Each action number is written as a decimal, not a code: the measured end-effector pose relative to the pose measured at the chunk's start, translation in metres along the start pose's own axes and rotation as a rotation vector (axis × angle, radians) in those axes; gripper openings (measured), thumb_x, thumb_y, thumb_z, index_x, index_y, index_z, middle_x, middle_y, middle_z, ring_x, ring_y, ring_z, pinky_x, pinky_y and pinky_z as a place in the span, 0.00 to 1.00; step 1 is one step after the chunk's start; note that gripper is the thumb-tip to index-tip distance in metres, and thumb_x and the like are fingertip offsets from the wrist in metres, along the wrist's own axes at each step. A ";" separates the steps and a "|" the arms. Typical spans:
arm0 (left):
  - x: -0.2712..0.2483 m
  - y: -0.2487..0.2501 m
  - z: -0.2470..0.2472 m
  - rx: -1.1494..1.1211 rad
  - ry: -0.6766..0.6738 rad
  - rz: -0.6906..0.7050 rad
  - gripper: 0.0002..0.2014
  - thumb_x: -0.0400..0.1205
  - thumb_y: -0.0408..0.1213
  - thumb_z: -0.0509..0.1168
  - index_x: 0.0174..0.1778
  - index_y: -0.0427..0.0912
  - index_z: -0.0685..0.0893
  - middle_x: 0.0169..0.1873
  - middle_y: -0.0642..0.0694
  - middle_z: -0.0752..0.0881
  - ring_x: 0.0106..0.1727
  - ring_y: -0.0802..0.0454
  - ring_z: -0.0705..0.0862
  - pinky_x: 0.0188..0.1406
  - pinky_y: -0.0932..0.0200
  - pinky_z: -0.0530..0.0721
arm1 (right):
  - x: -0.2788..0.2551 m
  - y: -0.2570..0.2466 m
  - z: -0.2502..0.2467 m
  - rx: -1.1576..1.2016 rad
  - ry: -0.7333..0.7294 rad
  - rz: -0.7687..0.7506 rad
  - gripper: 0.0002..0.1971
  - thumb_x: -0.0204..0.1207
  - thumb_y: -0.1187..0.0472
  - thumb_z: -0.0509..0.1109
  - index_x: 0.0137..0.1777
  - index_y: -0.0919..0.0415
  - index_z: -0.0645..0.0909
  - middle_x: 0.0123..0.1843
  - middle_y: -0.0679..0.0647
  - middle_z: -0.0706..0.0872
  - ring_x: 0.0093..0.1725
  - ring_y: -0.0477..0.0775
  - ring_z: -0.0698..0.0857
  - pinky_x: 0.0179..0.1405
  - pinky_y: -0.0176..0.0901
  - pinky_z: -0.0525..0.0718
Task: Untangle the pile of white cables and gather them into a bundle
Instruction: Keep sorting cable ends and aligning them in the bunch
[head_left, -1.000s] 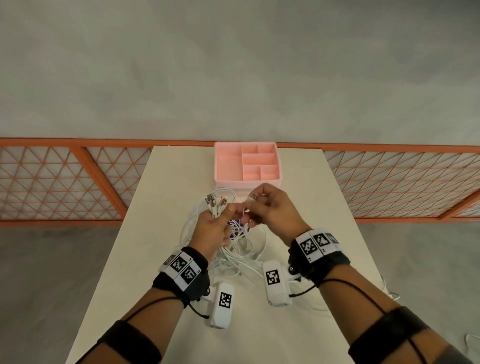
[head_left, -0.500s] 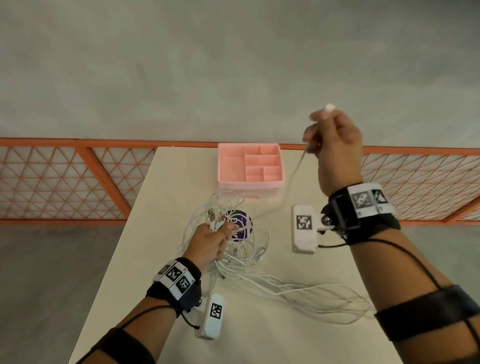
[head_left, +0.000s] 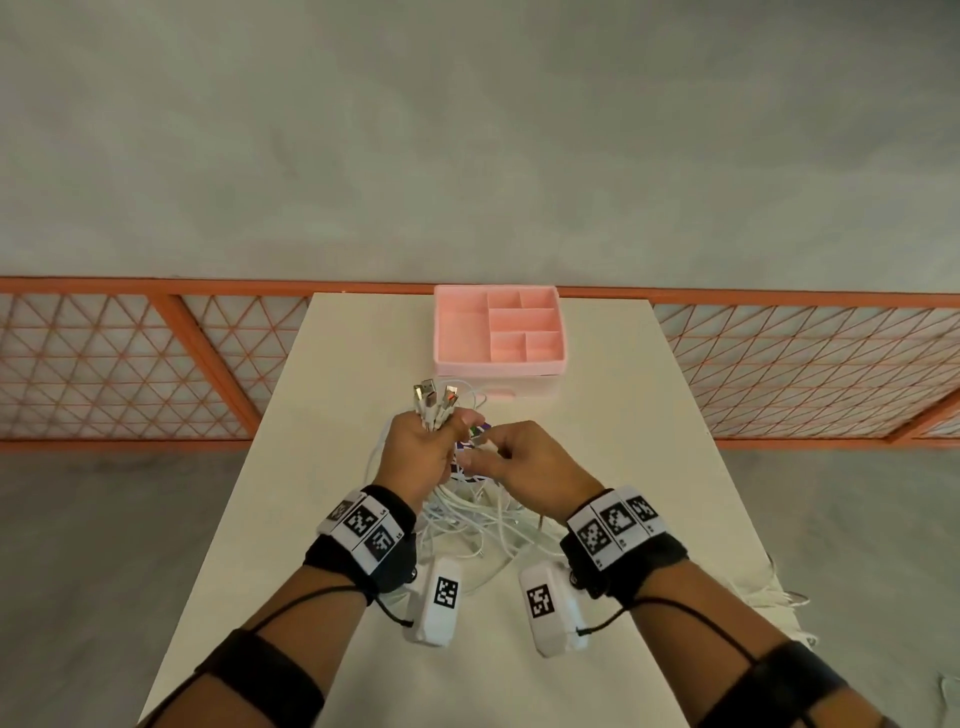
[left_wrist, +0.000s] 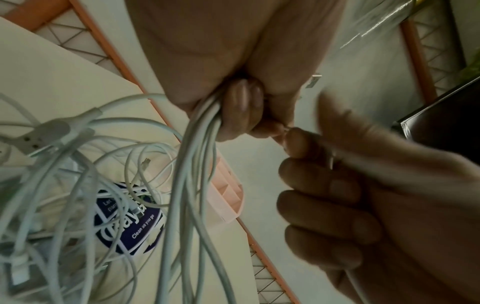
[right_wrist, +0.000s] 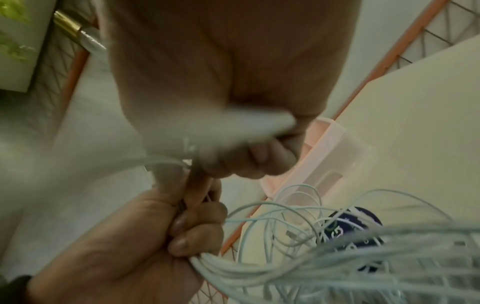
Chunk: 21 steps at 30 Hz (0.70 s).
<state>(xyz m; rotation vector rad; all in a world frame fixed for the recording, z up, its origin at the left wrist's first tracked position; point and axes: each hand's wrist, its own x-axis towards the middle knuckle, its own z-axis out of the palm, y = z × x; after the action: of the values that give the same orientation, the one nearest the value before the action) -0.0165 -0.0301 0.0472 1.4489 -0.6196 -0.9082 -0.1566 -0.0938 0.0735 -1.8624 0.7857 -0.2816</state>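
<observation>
Left hand (head_left: 415, 453): I grip the gathered cable ends (head_left: 434, 402).
Right hand (head_left: 524, 462): back from its high pull, pinching 1 freed plug beside them.

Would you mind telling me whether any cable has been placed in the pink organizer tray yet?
No, in the head view every compartment of the pink organizer tray is bare, and the white cables lie on the table or in the left hand.

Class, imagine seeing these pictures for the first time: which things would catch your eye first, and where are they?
Probably the left hand, mid-table, gripping white cables with metal plugs sticking up from the fist. The right hand meets it, pinching another cable end. Behind them, a pink organizer tray sits at the table's far edge.
</observation>
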 end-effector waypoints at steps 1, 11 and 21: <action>-0.001 -0.002 -0.001 -0.015 -0.010 -0.002 0.09 0.84 0.36 0.69 0.41 0.36 0.90 0.19 0.46 0.76 0.16 0.56 0.64 0.19 0.64 0.62 | 0.001 0.000 -0.004 -0.004 -0.011 -0.011 0.13 0.80 0.52 0.73 0.36 0.57 0.86 0.24 0.42 0.78 0.25 0.41 0.74 0.35 0.41 0.73; 0.001 -0.026 -0.018 -0.026 -0.066 -0.093 0.11 0.83 0.45 0.70 0.44 0.43 0.94 0.38 0.37 0.78 0.23 0.54 0.61 0.20 0.64 0.61 | 0.005 -0.055 -0.100 0.346 0.777 -0.282 0.13 0.80 0.55 0.70 0.32 0.50 0.85 0.27 0.36 0.83 0.39 0.41 0.78 0.43 0.42 0.70; 0.005 -0.024 -0.008 0.075 -0.049 -0.046 0.11 0.83 0.45 0.71 0.44 0.41 0.92 0.34 0.33 0.80 0.17 0.54 0.65 0.19 0.65 0.65 | 0.000 -0.039 -0.121 0.237 0.825 -0.153 0.10 0.83 0.60 0.65 0.42 0.62 0.84 0.29 0.53 0.83 0.26 0.50 0.78 0.26 0.40 0.74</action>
<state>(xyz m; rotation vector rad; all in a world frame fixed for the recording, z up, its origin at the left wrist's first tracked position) -0.0101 -0.0273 0.0223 1.5166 -0.6657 -0.9676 -0.2048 -0.1741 0.1600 -1.5575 1.0894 -1.2353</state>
